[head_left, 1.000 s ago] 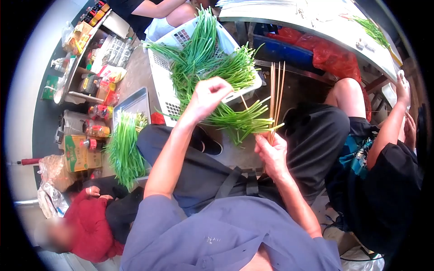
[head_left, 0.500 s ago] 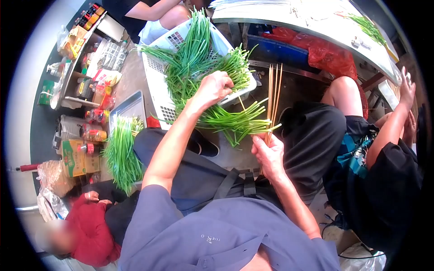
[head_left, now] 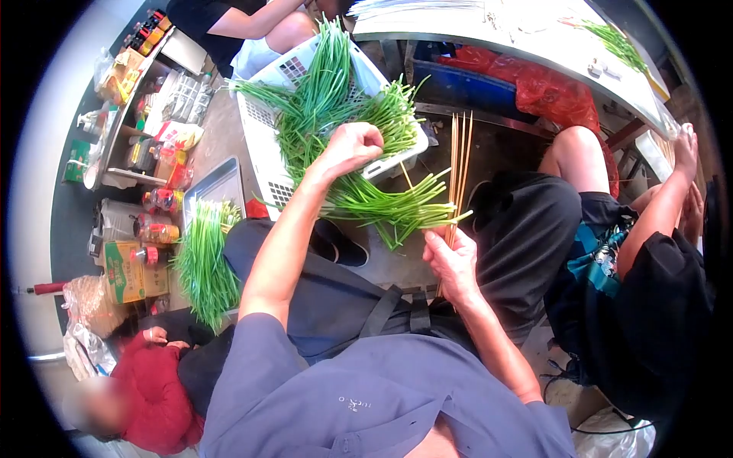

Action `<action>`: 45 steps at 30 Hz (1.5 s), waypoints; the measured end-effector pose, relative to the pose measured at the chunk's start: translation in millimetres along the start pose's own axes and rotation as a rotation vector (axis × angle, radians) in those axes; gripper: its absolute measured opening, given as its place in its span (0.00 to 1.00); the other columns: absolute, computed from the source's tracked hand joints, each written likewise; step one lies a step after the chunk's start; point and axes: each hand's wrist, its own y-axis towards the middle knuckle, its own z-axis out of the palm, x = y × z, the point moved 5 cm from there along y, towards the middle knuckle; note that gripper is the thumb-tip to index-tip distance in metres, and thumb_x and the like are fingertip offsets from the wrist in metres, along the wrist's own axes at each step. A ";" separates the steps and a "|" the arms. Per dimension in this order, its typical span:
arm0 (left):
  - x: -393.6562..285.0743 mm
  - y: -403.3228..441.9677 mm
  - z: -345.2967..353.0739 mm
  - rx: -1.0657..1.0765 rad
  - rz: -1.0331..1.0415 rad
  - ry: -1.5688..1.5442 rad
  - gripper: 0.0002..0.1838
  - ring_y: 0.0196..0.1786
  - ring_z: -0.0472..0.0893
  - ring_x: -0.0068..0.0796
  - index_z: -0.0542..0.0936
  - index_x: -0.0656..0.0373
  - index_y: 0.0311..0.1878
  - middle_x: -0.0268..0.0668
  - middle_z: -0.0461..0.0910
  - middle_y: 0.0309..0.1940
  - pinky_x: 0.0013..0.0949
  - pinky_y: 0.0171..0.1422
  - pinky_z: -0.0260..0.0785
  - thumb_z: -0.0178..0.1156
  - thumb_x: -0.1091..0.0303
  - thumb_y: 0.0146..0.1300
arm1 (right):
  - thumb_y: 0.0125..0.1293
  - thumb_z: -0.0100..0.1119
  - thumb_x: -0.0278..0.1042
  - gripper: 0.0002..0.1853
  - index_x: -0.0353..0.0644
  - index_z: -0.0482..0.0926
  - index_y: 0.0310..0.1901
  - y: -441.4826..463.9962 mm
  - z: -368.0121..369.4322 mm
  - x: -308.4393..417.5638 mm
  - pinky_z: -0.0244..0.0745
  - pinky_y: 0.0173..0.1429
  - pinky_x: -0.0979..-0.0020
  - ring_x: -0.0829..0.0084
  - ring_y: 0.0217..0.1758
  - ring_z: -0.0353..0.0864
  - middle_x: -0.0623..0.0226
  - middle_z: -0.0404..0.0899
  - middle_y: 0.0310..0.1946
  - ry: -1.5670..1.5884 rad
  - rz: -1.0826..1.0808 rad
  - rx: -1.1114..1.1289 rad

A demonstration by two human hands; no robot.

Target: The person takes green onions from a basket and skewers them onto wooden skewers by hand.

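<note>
My right hand [head_left: 453, 263] is wrapped round several thin bamboo skewers [head_left: 459, 156] that stand up out of its grip. Just above its thumb, a bunch of green chives [head_left: 401, 204] lies against the skewers, its cut ends pointing right. One more skewer tip pokes up out of that bunch. Over the near side of a white plastic basket [head_left: 263, 145], my left hand [head_left: 353, 149] has its fingers curled in; I cannot make out what, if anything, is between them. Loose chives [head_left: 324, 84] fill the basket, with a thick heap just beyond that hand.
Left of my knee, more chives [head_left: 206, 263] lie across a metal tray [head_left: 217, 183]. A shelf with bottles [head_left: 162, 200] stands at the left. A white table [head_left: 527, 38] is at the back right, a blue bin [head_left: 466, 84] beneath it. Other people sit close on several sides.
My left hand has shifted slightly left over the basket and its fingers are more curled. My right hand with the skewers stays almost in place.
</note>
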 end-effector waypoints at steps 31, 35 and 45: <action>-78.1 -47.5 -2.3 -0.306 -0.070 -1.001 0.10 0.39 0.83 0.31 0.79 0.67 0.44 0.45 0.83 0.39 0.31 0.49 0.77 0.63 0.80 0.59 | 0.67 0.60 0.33 0.06 0.41 0.81 0.39 -3.1 6.6 13.9 0.59 0.26 0.84 0.88 0.21 0.68 0.76 0.75 0.20 -0.002 -0.055 0.037; -82.2 -50.1 -0.3 -0.365 -0.032 -0.954 0.10 0.39 0.83 0.30 0.79 0.68 0.44 0.45 0.84 0.38 0.31 0.49 0.77 0.64 0.80 0.59 | 0.67 0.60 0.33 0.06 0.41 0.81 0.39 -2.5 6.1 12.4 0.58 0.26 0.84 0.88 0.21 0.68 0.76 0.75 0.20 -0.009 -0.057 0.020; -78.0 -55.5 10.9 -0.331 -0.074 -0.989 0.07 0.40 0.84 0.30 0.79 0.67 0.43 0.45 0.84 0.38 0.32 0.49 0.76 0.61 0.79 0.62 | 0.67 0.60 0.33 0.05 0.42 0.82 0.39 -4.7 4.2 9.7 0.57 0.25 0.84 0.89 0.20 0.66 0.77 0.75 0.20 -0.009 -0.037 -0.009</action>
